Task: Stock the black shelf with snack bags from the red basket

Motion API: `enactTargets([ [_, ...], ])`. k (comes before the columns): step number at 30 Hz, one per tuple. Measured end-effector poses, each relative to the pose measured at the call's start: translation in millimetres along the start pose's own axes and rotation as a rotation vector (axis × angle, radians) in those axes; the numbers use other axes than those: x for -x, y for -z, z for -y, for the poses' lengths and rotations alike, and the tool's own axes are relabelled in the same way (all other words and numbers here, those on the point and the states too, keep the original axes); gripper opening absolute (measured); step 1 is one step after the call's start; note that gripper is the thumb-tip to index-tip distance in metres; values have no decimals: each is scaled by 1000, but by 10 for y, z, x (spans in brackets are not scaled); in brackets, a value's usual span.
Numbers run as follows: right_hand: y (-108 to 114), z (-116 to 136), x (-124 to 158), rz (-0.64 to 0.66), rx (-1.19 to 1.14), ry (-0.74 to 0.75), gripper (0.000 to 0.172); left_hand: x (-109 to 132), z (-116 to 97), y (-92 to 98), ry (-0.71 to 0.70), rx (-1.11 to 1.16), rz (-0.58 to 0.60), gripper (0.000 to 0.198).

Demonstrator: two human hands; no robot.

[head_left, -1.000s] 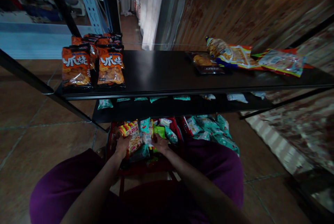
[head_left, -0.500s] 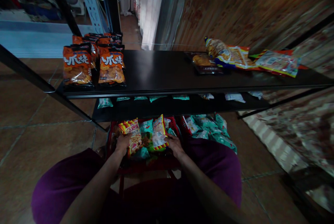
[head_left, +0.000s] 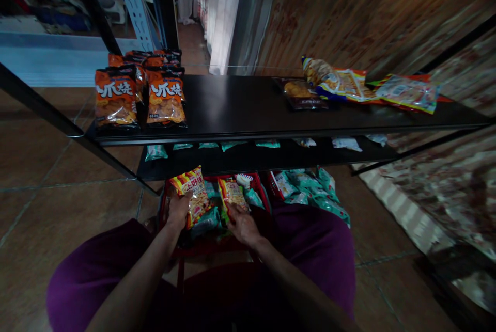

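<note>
Near basket (head_left: 263, 191): red, directly in front of the wearer; clock read from its middle, 12 pointing away.
Left hand (head_left: 178, 209): at 9; grip closed on the left edge of a yellow-red bag (head_left: 198, 199), which leans at 10, printed side up.
Right hand (head_left: 244, 225): at 4; grip closed over the lower end of a yellow bag (head_left: 234, 192) at 1; finger undersides hidden.
Basket fill: green packets (head_left: 205, 222) between and below the two held bags.
Far basket (head_left: 274, 186): just beside, towards 3; heaped with teal packets (head_left: 310, 187).
Upper shelf (head_left: 240, 107): at 12; orange bags (head_left: 166, 99) upright at 11, brown bag (head_left: 304, 98) flat between 1 and 2, mixed bags (head_left: 406, 93) overlapping at 2.
Lower shelf (head_left: 248, 160): small packets (head_left: 155, 152) spaced along it, partly hidden.
Done, by my judgement: orange bags grouped neatly; lower row laid out.
Left, by my judgement: both held bags are off the shelves; both baskets remain well stocked.
</note>
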State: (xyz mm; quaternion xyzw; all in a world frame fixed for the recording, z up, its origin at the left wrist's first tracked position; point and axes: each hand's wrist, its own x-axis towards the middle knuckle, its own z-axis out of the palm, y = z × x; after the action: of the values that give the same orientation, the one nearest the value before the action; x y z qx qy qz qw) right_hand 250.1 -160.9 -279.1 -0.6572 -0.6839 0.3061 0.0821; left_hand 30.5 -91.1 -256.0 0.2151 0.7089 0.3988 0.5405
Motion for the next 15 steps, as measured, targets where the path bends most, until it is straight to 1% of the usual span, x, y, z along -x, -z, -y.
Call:
enactTargets([
  [2, -133, -4, 7, 179, 24, 64, 65, 2, -42, 9, 15, 73, -23, 32],
  [3, -192, -25, 1, 236, 22, 77, 62, -4, -55, 20, 13, 100, -29, 31],
  [5, -286, -86, -25, 279, -13, 73, 56, -15, -71, 40, 6, 118, -35, 29],
  [7, -333, -143, -66, 246, -108, 42, 50, -3, -80, 47, 36, 134, -36, 29],
  [8, -336, -159, -90, 219, -191, 22, 45, 16, -88, 42, 60, 152, -23, 28],
  [10, -293, -150, -139, 152, -448, -42, 32, 76, -114, 16, 114, 186, 28, 26],
  [11, -248, -124, -163, 113, -612, -94, 31, 112, -131, -1, 138, 197, 63, 26],
  [13, -123, -32, -205, 36, -950, -224, 37, 185, -167, -37, 174, 200, 140, 25],
  [15, 26, 91, -236, 2, -1223, -331, 43, 249, -197, -66, 197, 194, 215, 24],
])
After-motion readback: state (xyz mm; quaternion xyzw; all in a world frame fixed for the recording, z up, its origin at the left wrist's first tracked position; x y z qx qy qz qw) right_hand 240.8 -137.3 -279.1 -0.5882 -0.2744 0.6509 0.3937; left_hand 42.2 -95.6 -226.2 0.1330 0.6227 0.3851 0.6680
